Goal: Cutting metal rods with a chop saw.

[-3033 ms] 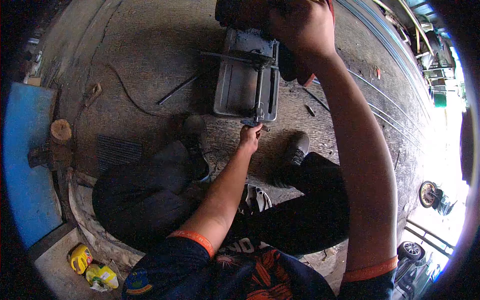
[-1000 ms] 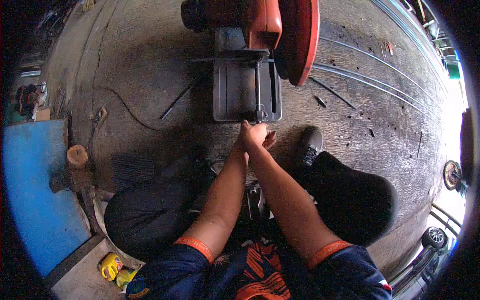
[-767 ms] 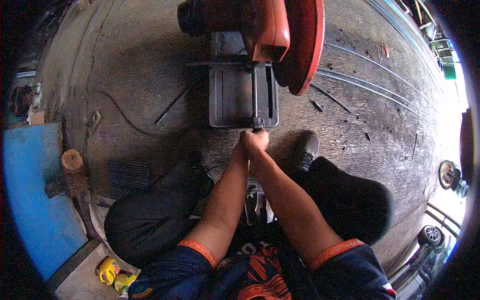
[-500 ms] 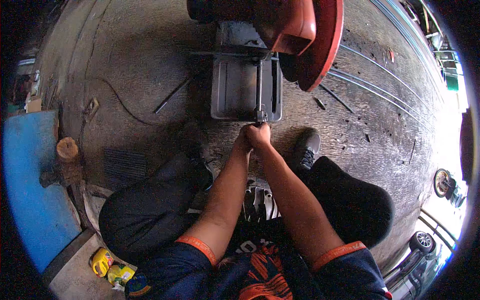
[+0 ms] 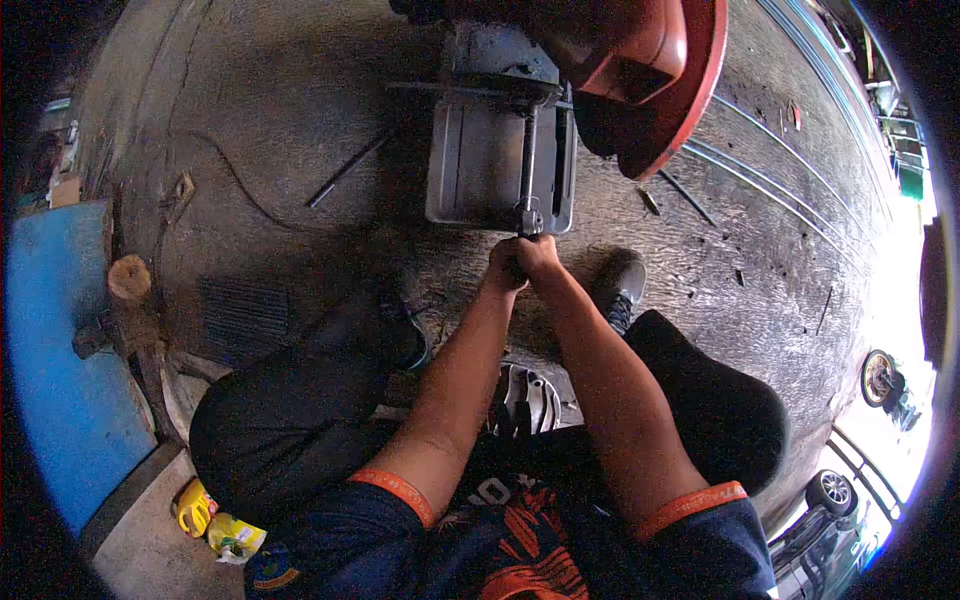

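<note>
Nearest: left hand (image 5: pixel 507 263) and right hand (image 5: pixel 541 258) together, curled inward at the near end of a clamp screw (image 5: pixel 529 165); undersides hidden, so impossible to tell a firm grasp from mere contact. Both about equally close to the clamp screw. Straight ahead from there, long axis running directly away, over the right part of a grey saw base (image 5: pixel 470 190) on the floor (image 5: pixel 330 120). At the far end, thin metal bar (image 5: pixel 415 86) lying crosswise; farther, red saw head (image 5: pixel 640 50) with red blade guard (image 5: pixel 707 90) on its right.
</note>
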{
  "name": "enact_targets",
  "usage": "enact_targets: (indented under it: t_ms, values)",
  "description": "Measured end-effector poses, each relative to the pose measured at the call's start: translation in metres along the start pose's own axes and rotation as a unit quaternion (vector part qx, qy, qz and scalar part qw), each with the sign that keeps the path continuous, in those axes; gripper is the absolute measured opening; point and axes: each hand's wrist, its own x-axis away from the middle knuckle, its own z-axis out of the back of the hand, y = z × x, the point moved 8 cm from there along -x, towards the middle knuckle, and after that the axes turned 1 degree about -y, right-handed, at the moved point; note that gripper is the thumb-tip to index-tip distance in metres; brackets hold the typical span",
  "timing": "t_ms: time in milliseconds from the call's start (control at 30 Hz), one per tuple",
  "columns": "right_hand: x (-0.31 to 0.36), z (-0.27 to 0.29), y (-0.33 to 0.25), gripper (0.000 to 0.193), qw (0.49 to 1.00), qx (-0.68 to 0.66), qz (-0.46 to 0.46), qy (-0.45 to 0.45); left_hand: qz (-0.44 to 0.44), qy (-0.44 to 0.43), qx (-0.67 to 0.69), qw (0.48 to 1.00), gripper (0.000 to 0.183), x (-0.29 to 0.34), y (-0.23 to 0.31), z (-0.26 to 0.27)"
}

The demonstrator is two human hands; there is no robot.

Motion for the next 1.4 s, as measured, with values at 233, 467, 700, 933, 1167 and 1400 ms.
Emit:
enact_targets:
  t_ms: [233, 467, 700, 933, 1167, 1400]
  values:
    - [-0.016, 0.006, 0.019, 0.025, 0.998, -0.003, 0.051, -0.042, -0.061, 0.023, -0.025, 0.998, 0.024, 0.005, 0.005, -0.009]
    - [-0.023, 0.006, 0.029, 0.026, 0.997, 0.058, 0.049, 0.012, 0.066, -0.001, 0.042, 0.997, 0.027, 0.009, -0.002, -0.016]
    - [-0.018, 0.0, 0.02, 0.023, 0.996, -0.041, 0.067, -0.051, -0.025, 0.029, -0.004, 0.999, 0.022, -0.002, 0.011, -0.003]
    - [-0.025, 0.009, 0.033, 0.029, 0.993, 0.067, -0.028, -0.089, 0.041, 0.128, -0.204, 0.97, 0.024, 0.108, 0.044, -0.09]
    - [-0.043, 0.073, -0.011, 0.045, 0.638, 0.727, 0.204, -0.151, -0.119, 0.116, -0.768, 0.618, 0.033, 0.221, 0.199, -0.356]
    - [0.094, 0.186, -0.311, 0.039, 0.859, 0.12, 0.399, 0.298, -0.298, -0.123, -0.719, 0.616, 0.076, 0.295, 0.169, -0.644]
